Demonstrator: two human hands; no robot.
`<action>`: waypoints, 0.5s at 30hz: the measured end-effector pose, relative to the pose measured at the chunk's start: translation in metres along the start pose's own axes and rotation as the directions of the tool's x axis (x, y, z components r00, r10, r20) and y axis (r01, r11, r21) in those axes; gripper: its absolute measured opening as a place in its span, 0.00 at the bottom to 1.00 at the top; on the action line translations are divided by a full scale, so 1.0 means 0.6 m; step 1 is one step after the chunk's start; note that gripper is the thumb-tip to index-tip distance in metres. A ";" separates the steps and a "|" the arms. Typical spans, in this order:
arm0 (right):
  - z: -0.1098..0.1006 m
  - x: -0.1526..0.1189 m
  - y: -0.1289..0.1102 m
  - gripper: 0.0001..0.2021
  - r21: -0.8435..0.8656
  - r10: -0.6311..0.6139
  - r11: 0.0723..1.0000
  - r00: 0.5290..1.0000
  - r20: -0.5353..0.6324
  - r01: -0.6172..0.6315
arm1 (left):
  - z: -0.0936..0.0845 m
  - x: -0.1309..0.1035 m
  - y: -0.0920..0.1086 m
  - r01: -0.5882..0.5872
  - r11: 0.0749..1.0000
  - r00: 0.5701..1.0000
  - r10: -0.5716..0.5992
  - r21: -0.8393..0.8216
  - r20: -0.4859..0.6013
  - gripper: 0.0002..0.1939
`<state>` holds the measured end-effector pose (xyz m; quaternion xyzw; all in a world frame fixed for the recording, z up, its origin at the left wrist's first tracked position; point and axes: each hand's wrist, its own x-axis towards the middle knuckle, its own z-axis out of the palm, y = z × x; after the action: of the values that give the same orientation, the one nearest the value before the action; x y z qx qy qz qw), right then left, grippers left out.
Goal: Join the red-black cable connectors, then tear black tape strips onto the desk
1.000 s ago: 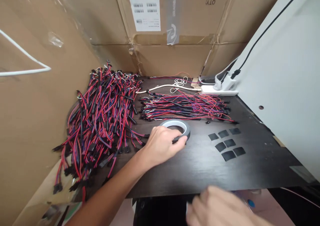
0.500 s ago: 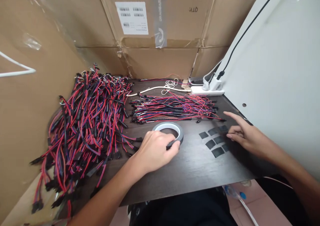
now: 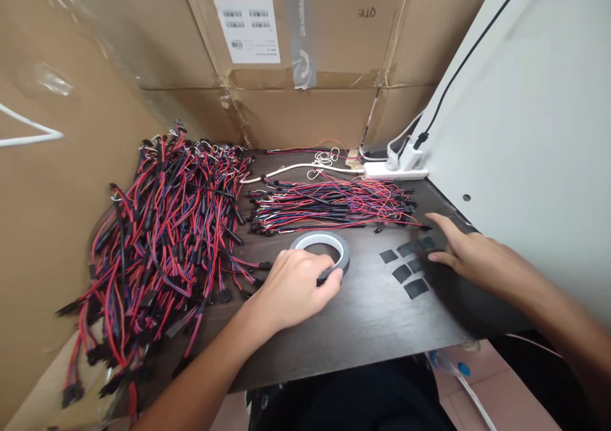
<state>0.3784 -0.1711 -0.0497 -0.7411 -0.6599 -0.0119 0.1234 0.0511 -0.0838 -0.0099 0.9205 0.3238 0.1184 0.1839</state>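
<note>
My left hand (image 3: 301, 284) grips the near side of a roll of black tape (image 3: 344, 253), thumb and fingers closed over its rim. The roll lies flat on the dark tabletop, its pale inner ring facing up. At the right, my right hand (image 3: 461, 249) hovers with index finger and thumb stretched apart; nothing shows between them, and the other fingers are mostly hidden. Just left of those fingertips, several short black tape pieces (image 3: 416, 289) are laid out in rows. The hand partly hides the rightmost ones.
A large heap of red, blue and black wire harnesses (image 3: 167, 227) covers the left side. Behind the tape lies a flatter wire bundle (image 3: 329, 205). A white power strip (image 3: 396, 171) with plugs stands at the back right. Cardboard boxes (image 3: 305, 119) and a white panel (image 3: 520, 125) enclose the table.
The fingers of my right hand have spread, thumb and index finger now farther apart. My left hand stays on the tape roll. The view has shifted slightly.
</note>
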 end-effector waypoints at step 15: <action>-0.006 -0.027 -0.277 0.10 0.499 -0.088 0.820 0.923 -0.374 0.281 | -0.004 0.000 0.010 0.028 0.812 1.000 -0.027 -0.583 0.011 0.22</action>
<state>0.2141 -0.1715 -0.0215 -0.5936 -0.6747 0.0382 0.4370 0.0534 -0.0874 -0.0053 0.8153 0.2852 0.2082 0.4589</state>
